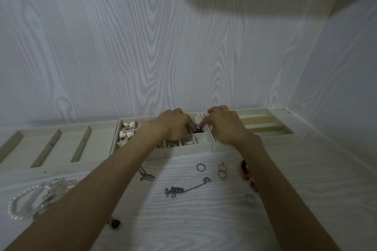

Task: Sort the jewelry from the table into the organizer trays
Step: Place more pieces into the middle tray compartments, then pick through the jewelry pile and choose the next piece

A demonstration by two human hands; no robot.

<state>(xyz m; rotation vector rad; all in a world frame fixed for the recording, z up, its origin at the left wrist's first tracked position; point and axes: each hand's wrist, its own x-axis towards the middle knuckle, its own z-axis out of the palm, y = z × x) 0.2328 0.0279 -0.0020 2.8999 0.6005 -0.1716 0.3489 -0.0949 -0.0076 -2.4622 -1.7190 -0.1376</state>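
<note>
Middle tray: a cream organizer tray (204, 144) with many small compartments stood at the centre of the frame, against the white wood-grain wall (122, 47).
Its left compartments: white heart-shaped pieces (124, 134) and pink pieces (124, 140) lay there.
Its front row: small metallic pieces (171, 144), too blurred to name, lay in the low compartments; the compartment at the right end (202, 140) looked bare.
Dark bead piece: a dark, shiny item (199, 129) lay in a small compartment near the right edge of this tray, between the two hands.
Left hand: the left hand (175, 123) was over the middle tray with fingers curled downward; I could not tell whether it held something.
Right hand: the right hand (224, 123) was bent at the knuckles, its fingertips (203, 124) just beside or touching the dark item; a real pinch I could not confirm.
Left tray: a tray with long sections (30, 140) lay at the left of the frame.
Right tray: a tray with long horizontal sections (271, 126) lay at the right of centre.
Table, lower centre: a silver ring (201, 167), gold rings (222, 171), a silver chain (183, 188) and a pendant necklace (147, 177) lay on the white table (204, 220).
Table, lower left: a pearl bracelet (16, 206) among other bracelets.
Table, right of centre: a red and amber bead strand (245, 171), partly under the right forearm, and below it a silver ring (250, 199).
</note>
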